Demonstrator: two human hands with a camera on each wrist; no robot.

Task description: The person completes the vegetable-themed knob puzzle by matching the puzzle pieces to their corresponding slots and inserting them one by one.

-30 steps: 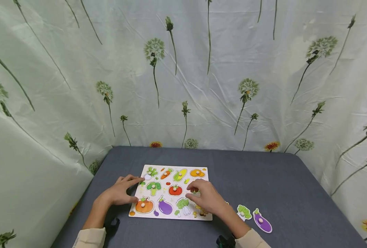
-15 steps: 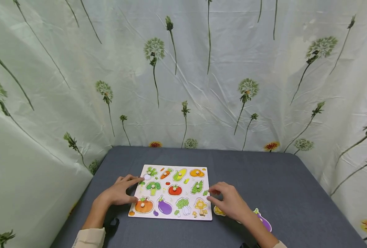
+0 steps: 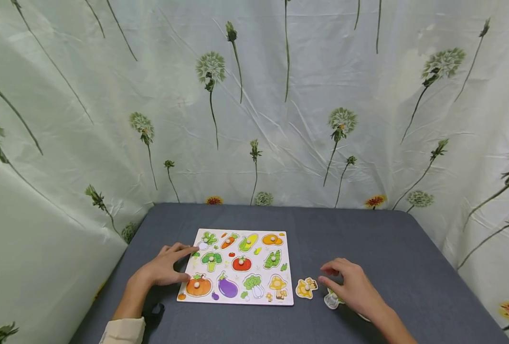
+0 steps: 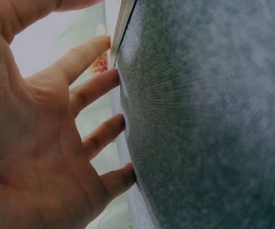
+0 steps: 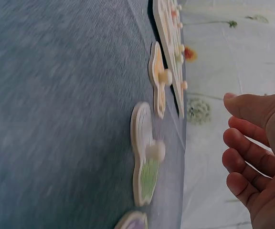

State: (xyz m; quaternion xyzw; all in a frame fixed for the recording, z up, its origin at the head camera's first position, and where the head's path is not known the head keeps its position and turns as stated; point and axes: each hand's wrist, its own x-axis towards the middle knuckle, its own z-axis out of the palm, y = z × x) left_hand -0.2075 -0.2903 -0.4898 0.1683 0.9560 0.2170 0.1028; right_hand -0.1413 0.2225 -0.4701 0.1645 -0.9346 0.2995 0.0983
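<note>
A white vegetable puzzle board (image 3: 260,268) lies on the table. My left hand (image 3: 163,267) is spread at its left side, with thumb and forefinger touching the edge; in the left wrist view the other fingertips (image 4: 116,125) rest on the cloth. Seated pieces with knobs include the pea pod (image 3: 273,259). The eggplant, bok choy and mushroom pictures along the board's bottom row show no knobs. My right hand (image 3: 352,286) hovers with bent, relaxed fingers, holding nothing. Beneath it lies a bok choy piece (image 5: 142,129), partly covered, beside a mushroom piece (image 3: 304,289).
A purple eggplant piece (image 5: 133,222) lies beyond the bok choy piece, mostly hidden under my right forearm in the head view. Dark grey cloth covers the table (image 3: 344,234). A curtain with dandelion prints (image 3: 297,119) hangs behind it.
My right hand has moved right, from over the pea pod piece to above the loose pieces, uncovering the pea pod and the mushroom piece. My left hand has stayed at the board's edge.
</note>
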